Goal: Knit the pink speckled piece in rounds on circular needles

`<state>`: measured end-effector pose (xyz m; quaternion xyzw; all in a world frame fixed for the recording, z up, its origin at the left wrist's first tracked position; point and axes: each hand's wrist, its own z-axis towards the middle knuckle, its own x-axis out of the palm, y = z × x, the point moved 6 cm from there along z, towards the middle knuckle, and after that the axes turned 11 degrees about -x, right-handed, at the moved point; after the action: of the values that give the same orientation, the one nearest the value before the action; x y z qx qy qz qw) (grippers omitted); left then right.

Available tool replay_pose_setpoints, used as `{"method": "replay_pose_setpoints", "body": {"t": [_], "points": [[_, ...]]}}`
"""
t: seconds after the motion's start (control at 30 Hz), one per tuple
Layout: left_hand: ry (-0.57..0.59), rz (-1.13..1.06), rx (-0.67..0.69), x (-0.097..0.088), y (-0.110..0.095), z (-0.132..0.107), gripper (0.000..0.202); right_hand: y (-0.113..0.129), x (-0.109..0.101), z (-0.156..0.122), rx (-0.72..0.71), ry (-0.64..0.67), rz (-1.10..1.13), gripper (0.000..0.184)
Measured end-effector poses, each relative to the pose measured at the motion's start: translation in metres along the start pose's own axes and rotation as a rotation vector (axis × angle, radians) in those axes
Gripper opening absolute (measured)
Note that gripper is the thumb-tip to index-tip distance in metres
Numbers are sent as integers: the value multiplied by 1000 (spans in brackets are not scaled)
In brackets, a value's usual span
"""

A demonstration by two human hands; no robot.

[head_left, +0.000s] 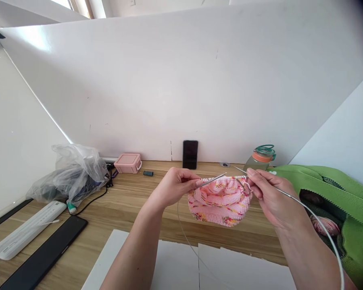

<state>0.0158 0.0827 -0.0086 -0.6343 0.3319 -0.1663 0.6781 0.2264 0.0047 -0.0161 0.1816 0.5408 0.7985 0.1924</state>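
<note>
I see a wood-grain tabletop (pixel 133 189). On my left it carries a clear plastic bag (pixel 78 161), a long white bar (pixel 30 229) and, beside that, a flat black slab (pixel 45 253). Along the back I make out a pink lidded box (pixel 128 163), a small dark cylinder (pixel 148 173), an upright phone (pixel 190 154) and an orange-necked bottle (pixel 260 157). A green bag (pixel 358 229) lies right; white sheets (pixel 175 266) lie nearest me.

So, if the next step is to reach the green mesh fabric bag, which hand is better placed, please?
Probably the right hand: it is nearer the bag. The left hand is farther away, across the pink speckled knitting. However, both hold silver metal needles.
</note>
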Motion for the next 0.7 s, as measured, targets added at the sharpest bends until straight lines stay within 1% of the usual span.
{"method": "replay_pose_setpoints", "body": {"t": [0.13,0.2,0.37,0.5,0.63,0.7], "points": [[14,58,-40,3,3,-1,37,-4,12,-5,-3,170,-121,48],[10,88,-44,4,3,-1,37,-7,17,-7,-10,213,-153,48],[-13,180,-6,8,-2,1,30,-13,21,-8,2,220,-141,48],[-27,248,10,8,-1,3,25,-19,24,-12,34,207,-116,47],[-24,274,29,9,2,6,24,-25,30,-16,65,213,-53,46],[-21,281,34,11,2,6,25,-26,31,-17,72,181,-23,44]]}}
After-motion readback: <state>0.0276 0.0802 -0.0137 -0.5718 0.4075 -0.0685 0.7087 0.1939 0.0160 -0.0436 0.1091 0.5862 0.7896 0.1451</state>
